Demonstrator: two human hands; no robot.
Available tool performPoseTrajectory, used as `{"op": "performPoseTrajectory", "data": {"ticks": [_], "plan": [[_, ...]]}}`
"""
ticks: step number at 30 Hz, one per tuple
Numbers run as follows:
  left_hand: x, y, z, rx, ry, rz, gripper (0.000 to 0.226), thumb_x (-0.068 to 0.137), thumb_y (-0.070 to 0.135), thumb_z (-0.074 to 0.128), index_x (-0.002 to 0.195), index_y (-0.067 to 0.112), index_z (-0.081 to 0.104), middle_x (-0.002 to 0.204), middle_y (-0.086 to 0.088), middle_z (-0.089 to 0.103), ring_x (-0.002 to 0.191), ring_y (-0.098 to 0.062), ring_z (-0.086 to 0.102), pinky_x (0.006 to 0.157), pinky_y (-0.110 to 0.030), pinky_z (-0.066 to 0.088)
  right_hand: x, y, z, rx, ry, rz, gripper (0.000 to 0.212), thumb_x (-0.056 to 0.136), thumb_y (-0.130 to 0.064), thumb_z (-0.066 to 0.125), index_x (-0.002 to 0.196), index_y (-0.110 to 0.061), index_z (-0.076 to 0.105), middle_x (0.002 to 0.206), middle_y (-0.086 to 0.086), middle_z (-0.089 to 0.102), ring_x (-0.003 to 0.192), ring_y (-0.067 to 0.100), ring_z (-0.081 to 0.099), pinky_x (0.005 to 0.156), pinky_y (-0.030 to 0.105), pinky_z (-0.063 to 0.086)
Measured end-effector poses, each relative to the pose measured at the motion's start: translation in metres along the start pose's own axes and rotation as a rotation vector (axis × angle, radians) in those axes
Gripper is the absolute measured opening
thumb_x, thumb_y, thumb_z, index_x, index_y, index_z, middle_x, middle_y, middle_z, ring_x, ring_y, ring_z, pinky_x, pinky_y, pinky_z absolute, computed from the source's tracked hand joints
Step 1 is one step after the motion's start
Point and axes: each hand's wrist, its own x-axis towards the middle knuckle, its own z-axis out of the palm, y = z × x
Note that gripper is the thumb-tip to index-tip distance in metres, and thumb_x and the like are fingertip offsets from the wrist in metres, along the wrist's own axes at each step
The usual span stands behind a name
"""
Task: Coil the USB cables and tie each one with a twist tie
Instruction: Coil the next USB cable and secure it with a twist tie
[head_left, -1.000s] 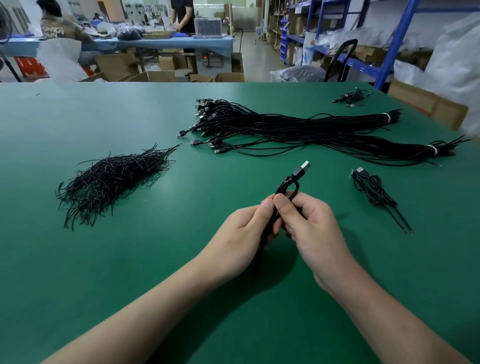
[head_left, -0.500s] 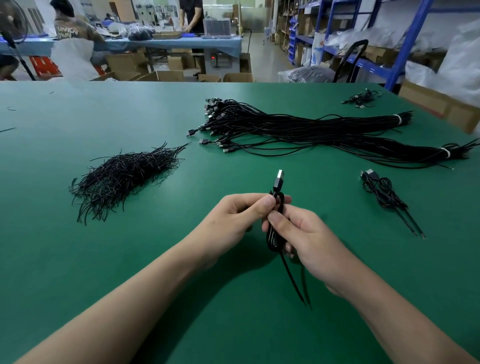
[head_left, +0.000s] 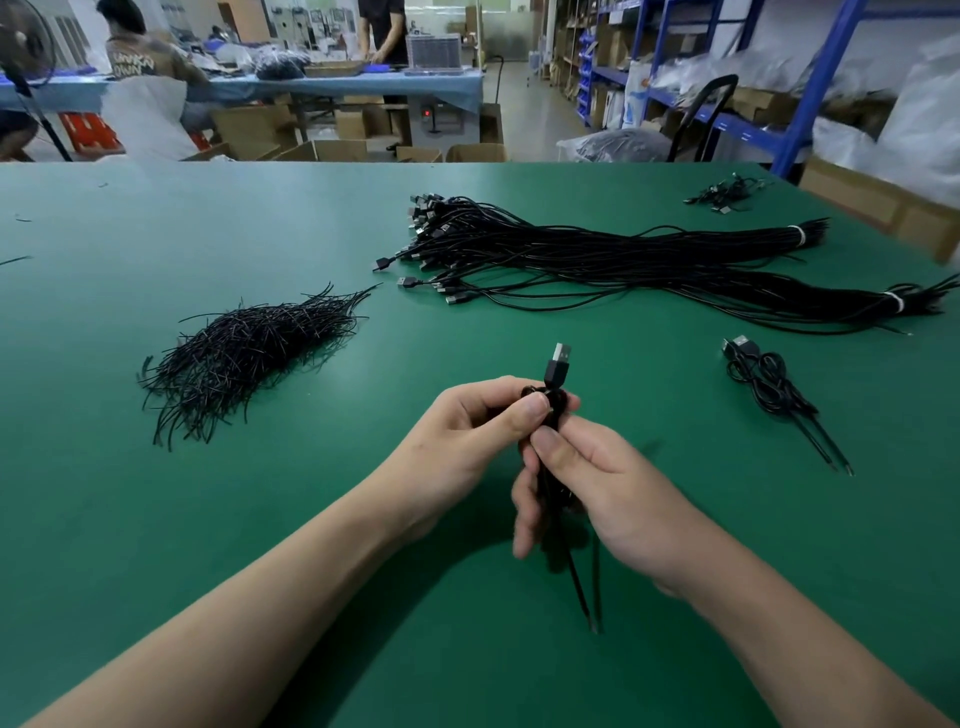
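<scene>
Left hand (head_left: 467, 431): pinching the top of the coiled cable (head_left: 551, 402), just under the plug (head_left: 559, 358).
Right hand (head_left: 618, 499): curled round the middle of the same cable, thumb pressed on the front.
Cable place: up off the desk (head_left: 156, 545), held between both hands, near the middle of the view.
Plug: pointing straight up now; tipped over to the right a second ago.
Thin ends (head_left: 584, 597): two black ends hanging down under the right hand, tips close to the desk. Not showing a second ago, out in the open since half a second ago. Probably the ends of the twist tie.
Hands: spread out along the cable now, left on top, right lower; bunched tight together a second ago.
Meaning: coiling looks done for this cable. Tie looks wrapped round the middle. Twisting likely the step in hand, or just finished. Can't tell how tight the twist is, fingers in the way.
Done cable (head_left: 769, 384): lying on the desk to the right, coiled, with the same kind of two long ends sticking out.
Tie pile (head_left: 249, 353): on the desk to the left, well apart from the hands.
Big bundle (head_left: 623, 260): lots of straight cables across the far side of the desk, not coiled yet.
Left to do: a lot, by the look of that bundle.
</scene>
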Motion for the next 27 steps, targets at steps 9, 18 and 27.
{"op": "performPoseTrajectory", "data": {"ticks": [9, 18, 27], "plan": [[0.000, 0.007, 0.004, 0.131, 0.220, 0.105, 0.025, 0.099, 0.033, 0.053, 0.095, 0.026, 0.077, 0.084, 0.021, 0.065, 0.083, 0.004, 0.057, 0.079, -0.007, 0.041, 0.003, 0.003, 0.004, 0.056, -0.012, 0.079, 0.026, 0.109, -0.025, 0.036, 0.090, -0.010, 0.045, 0.060, -0.007, 0.042, 0.046, 0.012, 0.037, 0.052, 0.028, 0.045], [0.001, 0.003, 0.010, 0.034, 0.272, 0.104, 0.030, 0.099, 0.047, 0.049, 0.095, 0.028, 0.071, 0.093, 0.001, 0.073, 0.091, -0.012, 0.066, 0.081, -0.022, 0.052, 0.003, 0.003, 0.006, -0.006, -0.031, 0.079, 0.027, 0.110, -0.025, 0.034, 0.090, -0.011, 0.045, 0.060, -0.008, 0.042, 0.046, 0.012, 0.038, 0.052, 0.030, 0.046], [0.001, 0.004, 0.015, -0.103, 0.285, 0.110, 0.032, 0.097, 0.056, 0.044, 0.096, 0.028, 0.061, 0.089, -0.006, 0.074, 0.077, -0.031, 0.056, 0.063, -0.029, 0.052, 0.004, 0.006, 0.006, -0.005, -0.046, 0.078, 0.030, 0.109, -0.034, 0.036, 0.085, -0.021, 0.050, 0.061, -0.008, 0.042, 0.047, 0.012, 0.038, 0.050, 0.026, 0.042]]}}
